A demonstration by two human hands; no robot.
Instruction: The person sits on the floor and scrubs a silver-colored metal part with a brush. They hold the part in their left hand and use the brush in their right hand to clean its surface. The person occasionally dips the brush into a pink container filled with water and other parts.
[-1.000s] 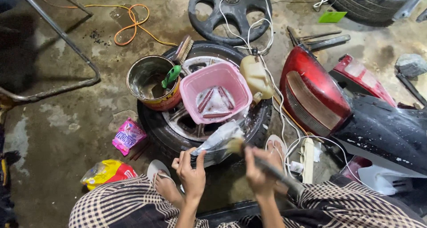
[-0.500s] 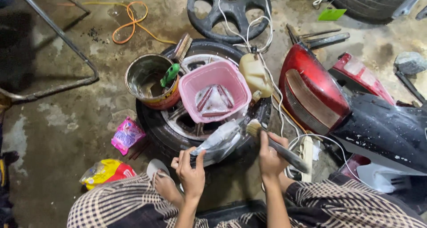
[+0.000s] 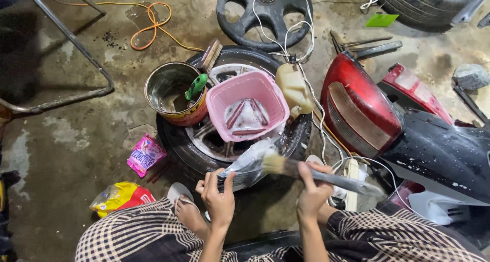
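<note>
Gripping a wet grey part point(image 3: 250, 165) by its near end, the left hand point(image 3: 220, 196) is steadying it over the tyre point(image 3: 184, 149), while the right hand point(image 3: 312, 190) is closing around a paintbrush point(image 3: 316, 174), bristles touching the part. It is probably light, stiff and slippery, so the dry end is offering the best hold. The pink basket point(image 3: 219, 109) and red tail lamp point(image 3: 357, 114) are crowding both sides.

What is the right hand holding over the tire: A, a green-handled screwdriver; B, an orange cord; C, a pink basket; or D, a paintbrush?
D: the right hand is closed around the handle of a paintbrush, whose bristles meet the dirty part held by the left hand, in front of the tire.
</note>
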